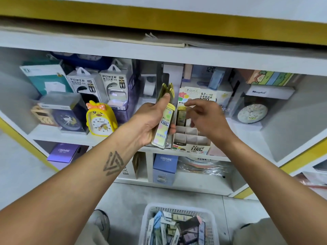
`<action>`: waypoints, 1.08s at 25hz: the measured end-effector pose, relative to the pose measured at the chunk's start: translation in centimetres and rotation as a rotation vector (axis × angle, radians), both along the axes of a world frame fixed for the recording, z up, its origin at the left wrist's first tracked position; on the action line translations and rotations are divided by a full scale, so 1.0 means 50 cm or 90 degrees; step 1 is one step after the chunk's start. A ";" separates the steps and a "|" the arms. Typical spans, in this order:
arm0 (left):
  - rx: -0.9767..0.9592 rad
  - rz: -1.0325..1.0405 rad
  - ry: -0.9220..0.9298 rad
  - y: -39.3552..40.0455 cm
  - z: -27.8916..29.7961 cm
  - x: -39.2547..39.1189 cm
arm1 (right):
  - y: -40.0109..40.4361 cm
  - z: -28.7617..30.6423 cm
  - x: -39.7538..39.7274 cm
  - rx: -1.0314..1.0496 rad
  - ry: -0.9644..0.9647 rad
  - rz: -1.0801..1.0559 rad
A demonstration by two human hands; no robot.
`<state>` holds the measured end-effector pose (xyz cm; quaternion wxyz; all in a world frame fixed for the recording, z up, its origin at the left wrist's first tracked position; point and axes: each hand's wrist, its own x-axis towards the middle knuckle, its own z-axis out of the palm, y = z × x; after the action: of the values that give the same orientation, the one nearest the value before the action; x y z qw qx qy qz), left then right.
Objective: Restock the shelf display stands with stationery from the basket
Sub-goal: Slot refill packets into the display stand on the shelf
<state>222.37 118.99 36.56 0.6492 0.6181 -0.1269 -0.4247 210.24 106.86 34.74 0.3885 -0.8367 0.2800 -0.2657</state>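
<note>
Gripping a stack of lead packs (163,119), the left hand (150,121) sits beside the display stand (192,138); the right hand (207,117) hovers above it, fingers loosely spread, holding nothing.

Both forearms are showing bare, no sleeves; the left forearm (99,167) is bearing a dark interlocking-triangle tattoo (113,163).

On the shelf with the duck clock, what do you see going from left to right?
Teal box → power bank boxes → yellow duck clock → left hand holding lead packs → right hand over the display stand → round clock.
</note>
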 end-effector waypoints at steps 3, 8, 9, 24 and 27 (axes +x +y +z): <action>-0.011 -0.002 -0.010 -0.010 0.001 -0.012 | 0.037 0.029 -0.006 0.282 -0.031 0.123; -0.044 -0.024 0.014 -0.022 -0.002 -0.027 | 0.049 0.041 -0.009 0.390 -0.101 0.088; -0.045 -0.026 0.009 -0.023 -0.004 -0.029 | 0.047 0.045 -0.010 0.424 -0.116 0.089; -0.025 0.030 -0.052 0.004 0.030 0.007 | -0.024 -0.011 0.007 -0.346 -0.071 -0.045; -0.027 0.009 -0.035 0.007 0.032 -0.003 | -0.026 -0.035 0.008 -0.352 -0.023 -0.019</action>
<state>222.19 119.33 38.15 0.6612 0.6165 -0.1493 -0.4005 210.64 105.57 33.01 0.1467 -0.9018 0.2020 -0.3527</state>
